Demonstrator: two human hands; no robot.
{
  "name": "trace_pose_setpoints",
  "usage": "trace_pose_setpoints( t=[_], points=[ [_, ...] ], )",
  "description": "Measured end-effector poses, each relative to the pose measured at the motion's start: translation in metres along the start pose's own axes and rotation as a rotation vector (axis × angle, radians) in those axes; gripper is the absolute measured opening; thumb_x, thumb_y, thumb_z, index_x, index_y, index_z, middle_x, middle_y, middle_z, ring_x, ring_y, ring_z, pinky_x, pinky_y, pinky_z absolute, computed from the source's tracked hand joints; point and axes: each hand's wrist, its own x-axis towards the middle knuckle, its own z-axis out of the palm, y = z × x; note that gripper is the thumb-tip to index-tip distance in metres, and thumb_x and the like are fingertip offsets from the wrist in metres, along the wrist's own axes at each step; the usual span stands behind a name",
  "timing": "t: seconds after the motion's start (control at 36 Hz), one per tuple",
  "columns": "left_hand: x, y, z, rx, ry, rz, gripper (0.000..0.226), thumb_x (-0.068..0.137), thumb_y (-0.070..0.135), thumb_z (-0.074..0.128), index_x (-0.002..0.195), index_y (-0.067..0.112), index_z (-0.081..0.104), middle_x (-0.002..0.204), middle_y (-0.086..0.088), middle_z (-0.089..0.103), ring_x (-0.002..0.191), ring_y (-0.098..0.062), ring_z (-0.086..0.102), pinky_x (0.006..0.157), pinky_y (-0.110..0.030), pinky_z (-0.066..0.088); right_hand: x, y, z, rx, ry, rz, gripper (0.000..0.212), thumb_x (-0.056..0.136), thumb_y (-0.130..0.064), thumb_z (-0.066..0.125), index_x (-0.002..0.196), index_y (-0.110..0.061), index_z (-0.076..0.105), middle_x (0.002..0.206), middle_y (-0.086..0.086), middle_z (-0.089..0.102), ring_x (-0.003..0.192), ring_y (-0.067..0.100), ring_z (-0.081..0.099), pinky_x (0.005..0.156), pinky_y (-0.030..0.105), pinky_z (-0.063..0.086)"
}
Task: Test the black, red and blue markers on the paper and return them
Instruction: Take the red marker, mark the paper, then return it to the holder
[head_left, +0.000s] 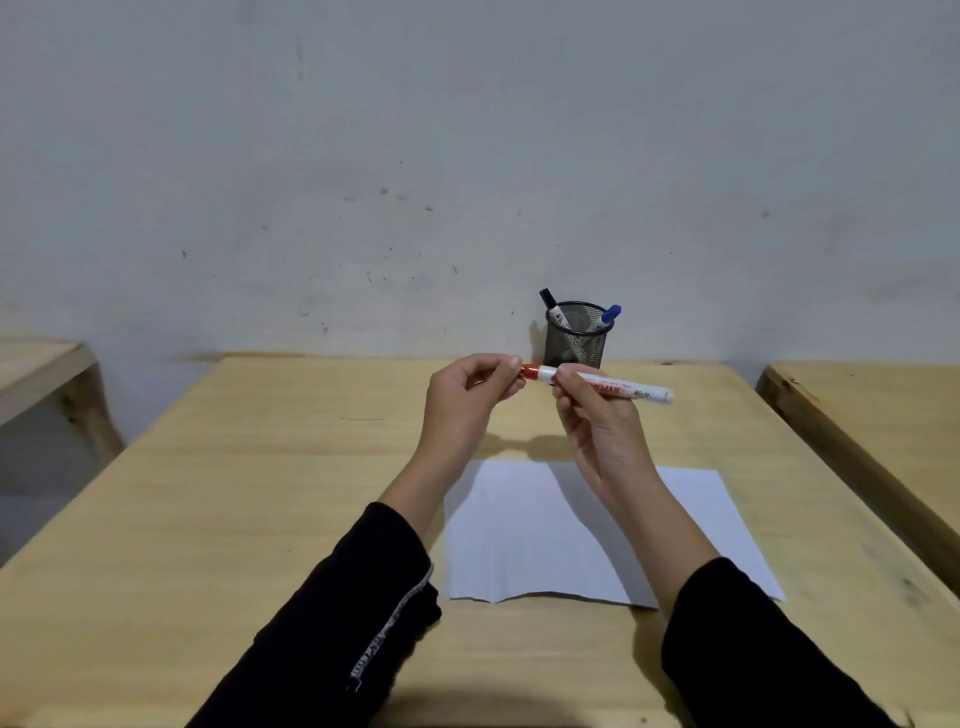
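Observation:
A white-barrelled red marker (618, 387) is held level in the air above the wooden table (270, 467). My right hand (597, 421) grips its barrel near the cap end. My left hand (467, 395) pinches the red cap (530, 371), which still touches the barrel. Below my hands a white sheet of paper (524, 545) lies flat on the table. At the table's far edge stands a black mesh pen holder (575, 340), with the black marker (554, 308) leaning left in it and the blue marker (607, 317) leaning right.
A grey wall rises right behind the table. Another wooden table (872, 431) stands close on the right, and part of a third (36, 374) shows at the left. Both my forearms, in black sleeves, reach over the near half of the table.

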Motion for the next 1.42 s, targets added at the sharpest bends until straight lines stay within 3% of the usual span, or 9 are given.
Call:
trace_pose_setpoints(
  t=[0.11,0.25,0.33,0.42,0.53,0.61,1.0,1.28,1.42],
  points=[
    [0.007,-0.003,-0.021,0.107,0.030,-0.044,0.012,0.088,0.017,0.060,0.083,0.010,0.069,0.069,0.001,0.067,0.060,0.004,0.065,0.072,-0.010,0.051,0.005,0.010,0.007,-0.092,-0.061,-0.028,0.011,0.084,0.001,0.061,0.085,-0.009,0.063,0.066,-0.004,0.062,0.063,0.004,0.058,0.065,0.012,0.049],
    [0.020,-0.007,-0.057,0.248,0.122,-0.085,0.019,0.088,0.022,0.061,0.071,0.018,0.067,0.067,0.007,0.066,0.064,-0.002,0.064,0.084,-0.025,0.049,0.011,0.012,0.011,-0.155,-0.081,-0.053,0.014,0.083,0.003,0.061,0.084,-0.011,0.062,0.067,-0.006,0.061,0.065,0.006,0.056,0.065,0.014,0.048],
    [0.023,-0.012,-0.073,0.512,0.147,-0.037,0.016,0.088,0.016,0.058,0.074,0.011,0.063,0.070,0.010,0.064,0.068,-0.009,0.059,0.062,-0.013,0.046,0.014,0.013,0.010,-0.158,-0.056,-0.042,0.013,0.084,0.002,0.060,0.083,-0.010,0.062,0.070,-0.001,0.058,0.062,0.005,0.056,0.062,0.013,0.048],
    [0.023,-0.025,-0.087,0.692,0.125,-0.044,0.013,0.089,0.009,0.054,0.082,0.003,0.063,0.080,-0.003,0.067,0.061,-0.006,0.053,0.042,-0.005,0.036,0.015,0.016,0.008,-0.165,-0.023,-0.025,0.011,0.084,0.002,0.060,0.084,-0.009,0.062,0.071,0.001,0.056,0.060,0.004,0.056,0.061,0.012,0.048],
    [0.026,-0.039,-0.097,0.898,0.026,-0.024,0.014,0.086,0.011,0.057,0.082,0.002,0.066,0.083,-0.013,0.069,0.073,-0.018,0.062,0.060,-0.017,0.044,0.016,0.020,0.003,-0.185,0.002,-0.021,0.010,0.083,0.002,0.061,0.084,-0.008,0.062,0.071,0.002,0.057,0.058,0.004,0.056,0.060,0.012,0.048],
    [0.027,-0.044,-0.096,0.999,-0.026,0.007,0.015,0.086,0.015,0.058,0.084,0.003,0.067,0.083,-0.010,0.063,0.076,-0.020,0.056,0.060,-0.023,0.039,0.017,0.020,0.001,-0.212,0.008,-0.026,0.009,0.083,0.001,0.062,0.085,-0.008,0.062,0.073,0.004,0.057,0.058,0.005,0.056,0.060,0.013,0.048],
    [0.029,-0.053,-0.099,0.983,-0.113,0.054,0.016,0.087,0.019,0.059,0.093,0.006,0.065,0.086,-0.008,0.058,0.078,-0.015,0.050,0.063,-0.013,0.036,0.013,0.029,0.012,-0.201,-0.013,-0.005,0.013,0.083,0.003,0.061,0.078,-0.009,0.062,0.063,-0.002,0.062,0.058,0.007,0.057,0.056,0.014,0.048],
    [0.031,-0.056,-0.097,1.003,-0.141,0.062,0.009,0.082,0.012,0.060,0.089,0.007,0.063,0.088,-0.008,0.060,0.076,-0.018,0.054,0.074,-0.030,0.047,0.011,0.038,0.018,-0.223,-0.026,0.019,0.013,0.083,0.002,0.061,0.077,-0.009,0.060,0.062,-0.003,0.063,0.056,0.007,0.056,0.056,0.014,0.048],
    [0.034,-0.058,-0.099,0.991,-0.142,0.058,0.011,0.081,0.011,0.062,0.090,0.006,0.064,0.082,-0.003,0.056,0.068,-0.010,0.049,0.067,-0.019,0.041,0.012,0.038,0.016,-0.228,-0.011,0.022,0.014,0.083,0.003,0.061,0.077,-0.009,0.061,0.065,0.001,0.061,0.056,0.007,0.056,0.056,0.014,0.048]
  ],
)
